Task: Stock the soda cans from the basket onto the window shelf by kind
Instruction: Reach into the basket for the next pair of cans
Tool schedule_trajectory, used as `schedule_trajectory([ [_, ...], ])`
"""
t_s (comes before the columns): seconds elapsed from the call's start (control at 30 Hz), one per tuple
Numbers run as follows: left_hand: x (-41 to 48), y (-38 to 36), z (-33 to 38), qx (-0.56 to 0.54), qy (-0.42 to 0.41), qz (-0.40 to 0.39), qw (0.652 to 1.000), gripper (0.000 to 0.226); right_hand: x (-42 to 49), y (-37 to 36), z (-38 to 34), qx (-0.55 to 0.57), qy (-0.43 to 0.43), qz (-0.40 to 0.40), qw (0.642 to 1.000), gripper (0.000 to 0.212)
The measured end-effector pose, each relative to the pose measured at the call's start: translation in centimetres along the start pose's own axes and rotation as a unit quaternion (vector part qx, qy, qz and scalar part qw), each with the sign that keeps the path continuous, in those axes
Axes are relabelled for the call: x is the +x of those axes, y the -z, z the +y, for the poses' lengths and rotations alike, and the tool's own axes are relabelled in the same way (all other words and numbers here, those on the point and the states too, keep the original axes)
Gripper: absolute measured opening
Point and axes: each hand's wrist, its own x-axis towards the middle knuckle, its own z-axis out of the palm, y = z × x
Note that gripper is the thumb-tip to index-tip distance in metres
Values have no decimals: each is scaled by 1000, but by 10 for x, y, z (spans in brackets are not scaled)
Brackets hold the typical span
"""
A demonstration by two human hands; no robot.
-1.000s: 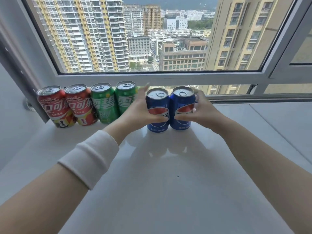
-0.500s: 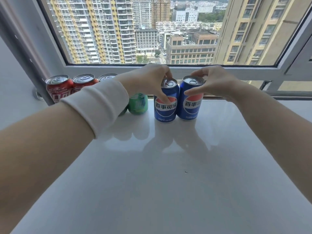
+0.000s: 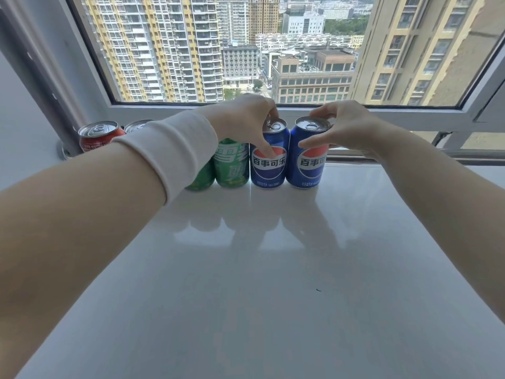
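1. Along the far edge of the white shelf (image 3: pixel 273 269), just below the window frame (image 3: pixel 300 109), I see six soda cans standing upright in one row, sorted by colour.
2. From the left run two red cans (image 3: pixel 99 135), two green cans (image 3: pixel 232 165) and two blue ones. The left forearm crosses my view and hides most of the second red can and part of the first green one.
3. The left hand (image 3: pixel 243 119) holds the left blue can (image 3: pixel 269 173), thumb pressed on the label and the other fingers curled over the top rim beside the pull tab.
4. The right hand (image 3: pixel 352 129) holds the right blue can (image 3: pixel 308 170), thumb on the front just above the label and fingers curved round the far side of the rim.
5. Both blue cans rest on the shelf just beside each other. Whether the left one touches the neighbouring green can I cannot tell.
6. A white cuff (image 3: pixel 172 149) wraps the left wrist. Tower blocks (image 3: pixel 164 50) fill the glass beyond.
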Motion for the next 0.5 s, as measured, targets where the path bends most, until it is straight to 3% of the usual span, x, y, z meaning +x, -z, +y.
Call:
schedule_trajectory([
  [0.5,0,0,-1,-6,1,-16,1000,78,2,-2,2,-4,-4,-8,1000,76],
])
